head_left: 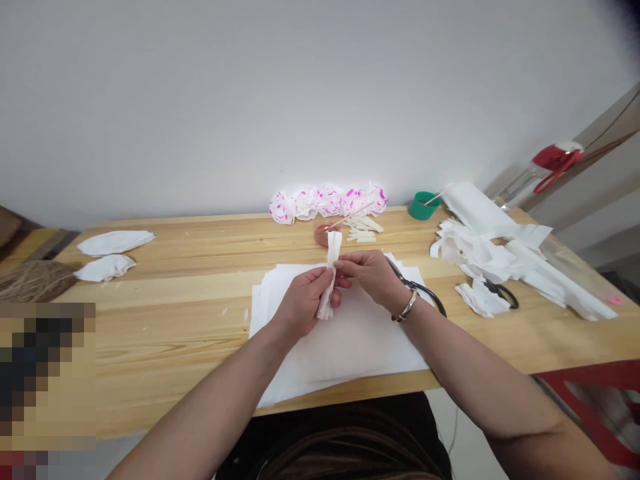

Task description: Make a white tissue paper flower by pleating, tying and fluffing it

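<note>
A narrow, pleated strip of white tissue paper (334, 245) stands nearly upright above the stack of white sheets (345, 353). My left hand (304, 297) is closed around its lower half. My right hand (373, 270) pinches the strip near its middle, thumb and forefinger against its right edge. Whether something thin, such as a tie, is between those fingers is too small to tell. Black-handled scissors (431, 295) lie on the sheets, partly hidden behind my right wrist. Just beyond the strip sits a small reddish-brown coil (323, 235), partly covered by the paper.
Pink-speckled paper flowers (330, 199) line the wall, with short pale strips (363, 236) before them. A green cup (424, 206) holds a stick. Crumpled white paper (470, 247), more scissors (505, 293) and a bottle (530, 173) are right; twine (37, 281) and white paper bundles (115, 243) left.
</note>
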The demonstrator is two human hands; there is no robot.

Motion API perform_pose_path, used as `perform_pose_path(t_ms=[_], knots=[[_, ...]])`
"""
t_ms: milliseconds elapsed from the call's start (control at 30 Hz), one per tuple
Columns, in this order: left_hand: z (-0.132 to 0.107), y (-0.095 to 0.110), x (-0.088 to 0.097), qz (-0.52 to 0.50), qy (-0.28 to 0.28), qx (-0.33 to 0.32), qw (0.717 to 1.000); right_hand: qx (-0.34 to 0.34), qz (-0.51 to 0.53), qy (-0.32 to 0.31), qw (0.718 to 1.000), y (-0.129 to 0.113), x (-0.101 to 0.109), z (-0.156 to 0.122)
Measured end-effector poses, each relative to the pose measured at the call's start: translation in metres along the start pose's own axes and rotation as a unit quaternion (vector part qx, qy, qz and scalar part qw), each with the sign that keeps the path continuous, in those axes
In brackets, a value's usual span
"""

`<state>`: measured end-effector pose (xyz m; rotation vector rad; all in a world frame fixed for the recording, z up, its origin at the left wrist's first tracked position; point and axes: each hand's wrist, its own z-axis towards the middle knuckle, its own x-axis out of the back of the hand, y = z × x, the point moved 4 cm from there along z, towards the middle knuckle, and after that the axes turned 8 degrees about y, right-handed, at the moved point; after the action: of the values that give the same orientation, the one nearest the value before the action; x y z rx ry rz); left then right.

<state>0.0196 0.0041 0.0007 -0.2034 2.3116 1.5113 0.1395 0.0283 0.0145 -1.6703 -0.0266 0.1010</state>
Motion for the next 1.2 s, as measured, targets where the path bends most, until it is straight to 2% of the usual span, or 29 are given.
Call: perform_pose_path(t_ms=[100,300,400,667,867,1033,1200], knots=[[-0.001,0.001,0.0,-0.012,-0.024,0.006,1.0,-0.002,0.009,-0.018,1.0,-0.004,0.001,-0.002],[0.001,0.001,-0.001,-0.03,-0.06,0.018,0.998,-0.023,0.058,-0.111,0.992,-0.002,-0.001,-0.004],[-0.001,0.002,-0.002,-0.02,-0.074,0.022,0.997,-0.017,0.072,-0.127,0.989,0.0,-0.001,-0.004],[-0.005,0.005,-0.002,0.024,-0.079,0.02,0.996,0.004,0.055,-0.11,0.992,-0.005,-0.001,-0.007],[-0.005,0.005,-0.002,0.017,-0.067,0.018,0.997,0.011,0.037,-0.094,0.995,-0.008,-0.003,-0.008],[-0.003,0.005,0.001,0.004,-0.047,0.004,0.999,0.03,-0.011,-0.03,0.999,-0.01,0.001,-0.007],[-0.002,0.005,0.002,0.048,-0.036,-0.022,0.998,0.074,-0.083,-0.016,0.994,-0.009,-0.001,-0.011]])
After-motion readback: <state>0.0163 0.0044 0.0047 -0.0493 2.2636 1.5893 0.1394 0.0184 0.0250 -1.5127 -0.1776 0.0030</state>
